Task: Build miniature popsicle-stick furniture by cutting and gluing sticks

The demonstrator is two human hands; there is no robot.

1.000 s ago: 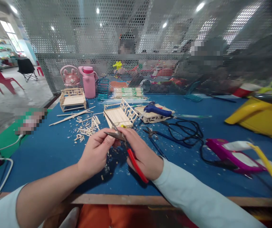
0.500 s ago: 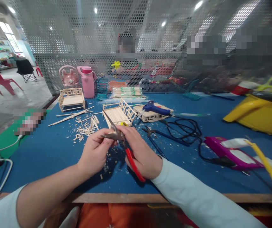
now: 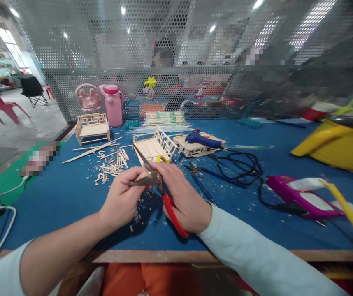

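My right hand [image 3: 184,197] is wrapped round a pair of scissors [image 3: 174,216] with a red handle and a yellow one, its blades apart and pointing up and left. My left hand [image 3: 122,197] is closed in a pinch beside the lower blade; what its fingertips hold is hidden. Just beyond the blades sits a small wooden-stick bench [image 3: 152,149] with a railed side. Cut stick pieces [image 3: 113,168] lie left of it. A blue glue gun [image 3: 203,139] rests on a flat stick frame [image 3: 191,151] to the right.
Blue-handled pliers [image 3: 201,181] and a coiled black cable [image 3: 241,168] lie right of my hands. A finished-looking stick bench [image 3: 93,129] and a pink bottle [image 3: 113,107] stand at back left. A yellow dustpan [image 3: 340,144] and a purple device [image 3: 306,197] are at right. Mesh rises behind.
The lower scissor blade has swung slightly down, so the blades are a little wider apart. Both hands have stayed nearly in place.
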